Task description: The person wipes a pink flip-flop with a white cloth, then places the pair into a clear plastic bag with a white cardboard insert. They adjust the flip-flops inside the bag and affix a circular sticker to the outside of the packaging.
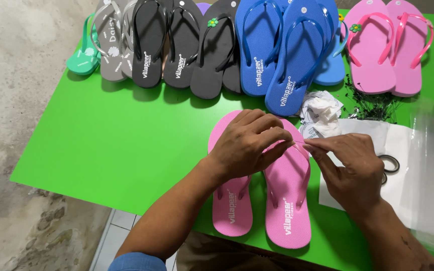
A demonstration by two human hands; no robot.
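Observation:
A pair of pink flip-flops [287,211] lies side by side on the green table [126,145], heels toward me. My left hand [247,143] rests over their toe ends, fingers curled and pinched around the strap area. My right hand [350,168] is just to the right, thumb and forefinger pinching a thin clear fastener that runs to the left fingertips. What lies under the left palm is hidden.
A row of flip-flops lines the far edge: mint [82,55], grey [112,40], black [177,42], blue [290,55], pink [388,47]. Crumpled white tags [322,113], a pile of black fasteners [372,105], clear plastic bags [428,165] and scissors [390,163] lie at right.

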